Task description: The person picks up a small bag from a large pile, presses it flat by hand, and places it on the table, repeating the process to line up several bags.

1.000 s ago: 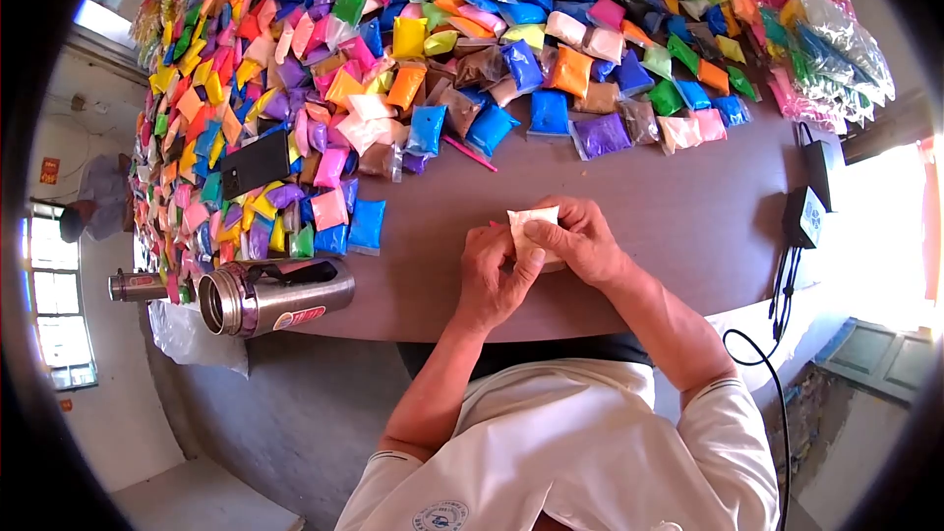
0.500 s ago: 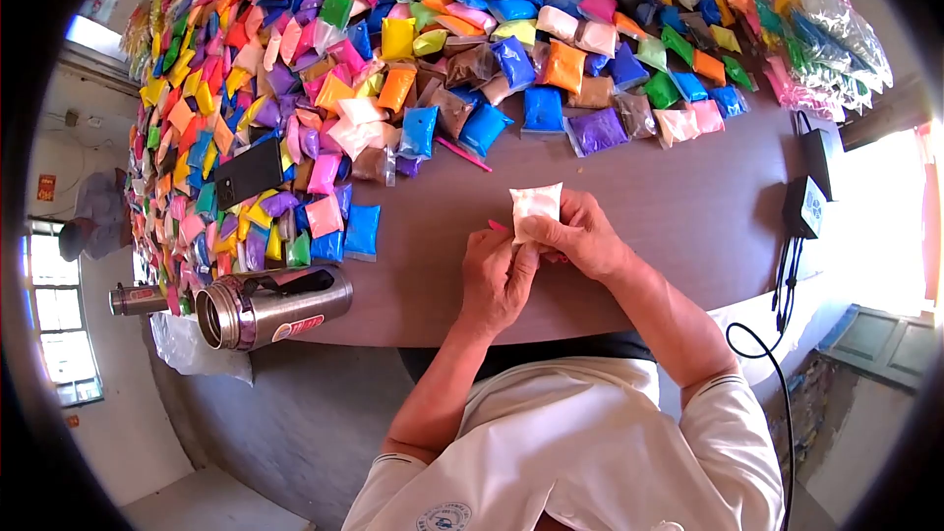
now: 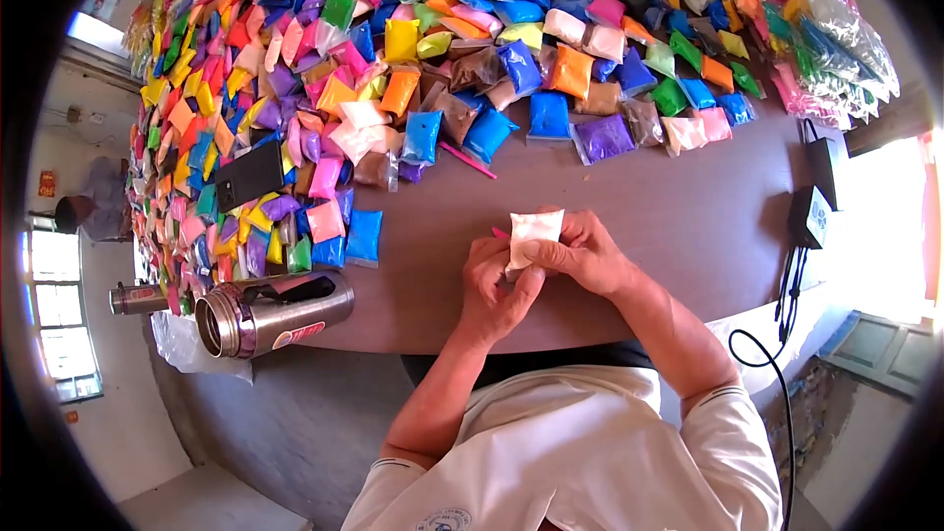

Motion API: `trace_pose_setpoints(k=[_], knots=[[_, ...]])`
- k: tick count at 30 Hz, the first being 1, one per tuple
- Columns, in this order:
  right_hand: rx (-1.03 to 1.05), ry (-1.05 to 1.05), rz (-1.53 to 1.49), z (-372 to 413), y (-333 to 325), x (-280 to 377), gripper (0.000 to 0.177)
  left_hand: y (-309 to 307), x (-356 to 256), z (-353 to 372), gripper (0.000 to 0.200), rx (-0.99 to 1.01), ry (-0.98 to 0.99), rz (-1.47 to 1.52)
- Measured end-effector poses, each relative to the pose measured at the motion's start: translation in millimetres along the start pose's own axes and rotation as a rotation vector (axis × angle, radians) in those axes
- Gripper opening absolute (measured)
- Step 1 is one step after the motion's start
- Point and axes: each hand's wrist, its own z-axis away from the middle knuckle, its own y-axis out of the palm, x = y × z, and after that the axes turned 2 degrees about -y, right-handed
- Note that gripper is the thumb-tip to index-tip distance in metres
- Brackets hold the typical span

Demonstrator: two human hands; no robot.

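Note:
A small whitish packet [image 3: 537, 228] is held upright between my two hands over the near part of the brown table [image 3: 649, 197]. My right hand [image 3: 587, 254] pinches its lower right side with the thumb in front. At its lower left my left hand [image 3: 500, 287] is closed, with the thumb up against the packet's bottom edge. Something pink [image 3: 501, 233] sticks out above my left fingers; what it belongs to is hidden. Beyond the hands lies a thin pink stick [image 3: 468, 160] beside a blue packet [image 3: 422, 136].
Many coloured packets [image 3: 398, 88] cover the table's far and left parts. A black phone [image 3: 249, 177] rests on them. An open steel flask [image 3: 280, 313] lies at the near left. Black boxes [image 3: 810, 217] with cables sit at the right edge, and clear bags [image 3: 831, 49] at the far right.
Both hands and the whitish packet sit slightly lower in the view. The packet's top tilts a little differently. The table and its packets have shifted slightly in view.

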Motion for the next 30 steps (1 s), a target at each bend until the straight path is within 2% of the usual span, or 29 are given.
trace_pose_setpoints(k=[5,8,10,11,15,18,23,26,30], knots=[[0.033,-0.010,0.026,-0.2,-2.7,-12.3,0.024,0.2,-6.4,-0.8,0.021,-0.047,-0.042,0.059],[0.008,0.007,-0.124,1.5,-0.7,-5.4,0.024,-1.3,-10.3,-2.4,0.021,0.007,-0.145,0.061],[-0.103,0.088,-0.066,0.4,2.7,1.1,0.023,-1.9,-11.7,-6.8,0.020,0.004,0.049,-0.023],[-0.070,0.054,-0.062,-0.4,2.6,1.0,0.022,-1.8,-13.2,-8.9,0.019,-0.008,0.072,-0.021],[-0.054,-0.037,0.032,1.0,1.5,-0.9,0.018,-2.8,-16.8,-9.6,0.018,0.037,0.067,-0.046],[-0.077,0.024,0.077,3.5,-3.1,-0.3,0.017,-0.3,-11.0,-11.1,0.020,0.052,0.137,-0.083],[-0.099,-0.072,-0.051,1.7,-0.4,-9.7,0.027,3.2,-3.9,-9.9,0.022,0.047,0.130,-0.127],[-0.075,-0.017,0.068,0.9,-2.7,2.2,0.031,1.0,-10.2,-12.7,0.023,0.051,0.109,-0.111],[-0.096,-0.029,0.016,0.2,-6.6,-6.9,0.028,3.0,-9.3,-11.8,0.024,0.014,0.145,-0.152]])
